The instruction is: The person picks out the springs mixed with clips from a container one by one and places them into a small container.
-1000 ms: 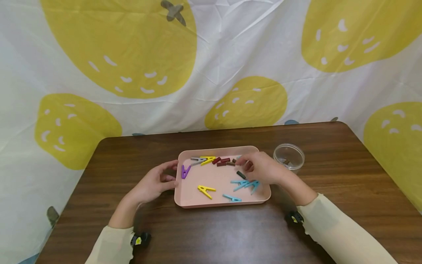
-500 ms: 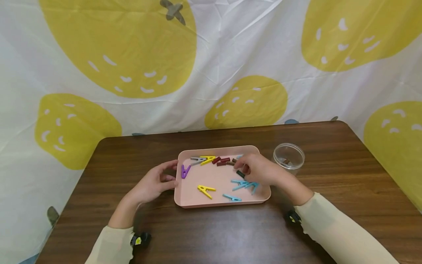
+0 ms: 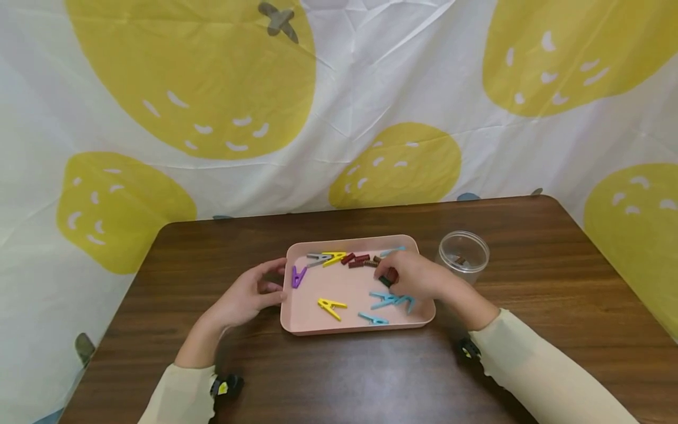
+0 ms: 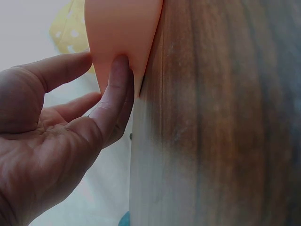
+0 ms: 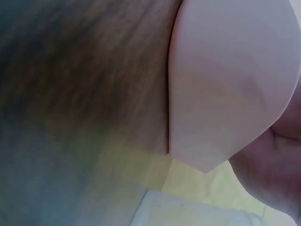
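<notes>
A shallow pink tray (image 3: 328, 288) holds clothespins and small ribbed pieces that look like coil springs. My left hand (image 3: 259, 291) touches the tray's left end from outside; in the left wrist view its fingers (image 4: 113, 94) lie against the pink wall. Over the tray's right part, my right hand (image 3: 415, 274) pinches a dark green spring (image 3: 385, 281) between thumb and fingertips. Red springs (image 3: 356, 264) and brown springs (image 3: 371, 263) lie just left of those fingers. Blue clothespins (image 3: 384, 299) are below them. The right wrist view shows mostly tray wall, hiding the fingertips.
A clear round jar (image 3: 464, 253) with a brown spring inside stands right of the tray. Yellow (image 3: 332, 307), purple (image 3: 298, 276) and grey (image 3: 319, 258) clothespins lie in the tray. A patterned cloth (image 3: 392, 165) hangs behind the wooden table (image 3: 339, 377).
My right hand has moved slightly left and its fingertips have come together on the dark green spring. The nearby blue clothespins have shifted a little. My left hand stays in place.
</notes>
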A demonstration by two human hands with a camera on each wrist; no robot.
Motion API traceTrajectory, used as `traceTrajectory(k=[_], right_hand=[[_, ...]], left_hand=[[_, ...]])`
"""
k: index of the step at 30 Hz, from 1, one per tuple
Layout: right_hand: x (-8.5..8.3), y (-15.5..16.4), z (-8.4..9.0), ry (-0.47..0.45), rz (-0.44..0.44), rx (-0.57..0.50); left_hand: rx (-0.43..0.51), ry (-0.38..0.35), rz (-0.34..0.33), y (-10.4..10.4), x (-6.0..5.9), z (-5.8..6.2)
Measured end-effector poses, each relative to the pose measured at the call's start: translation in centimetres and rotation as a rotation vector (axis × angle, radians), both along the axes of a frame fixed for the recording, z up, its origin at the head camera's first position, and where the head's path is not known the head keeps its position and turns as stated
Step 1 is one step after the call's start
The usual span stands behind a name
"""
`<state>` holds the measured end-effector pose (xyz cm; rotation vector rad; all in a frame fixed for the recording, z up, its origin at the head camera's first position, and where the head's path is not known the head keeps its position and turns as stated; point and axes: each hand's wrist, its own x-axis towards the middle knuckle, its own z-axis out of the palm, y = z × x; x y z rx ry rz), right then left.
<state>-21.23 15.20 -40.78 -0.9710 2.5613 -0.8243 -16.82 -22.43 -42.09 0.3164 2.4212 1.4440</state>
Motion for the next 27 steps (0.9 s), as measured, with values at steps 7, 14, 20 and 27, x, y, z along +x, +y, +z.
traceTrajectory(k=[7,14,20,27], right_hand=[[0.0,0.6,0.3,-0.133,-0.064,-0.126],[0.3,1.0,1.1,-0.171,-0.13,-0.209],[0.7,1.8,2.2,-0.177,-0.171,-0.274],[1.1,3.4,3.8,-0.208,-0.2,-0.356]], left_hand=[[-0.008,-0.003,0.003,0.1,0.0,0.2],[-0.011,-0.003,0.01,0.0,0.1,0.2],[-0.005,-0.002,0.007,0.0,0.1,0.1],[-0.002,0.009,-0.002,0.0,0.1,0.1]])
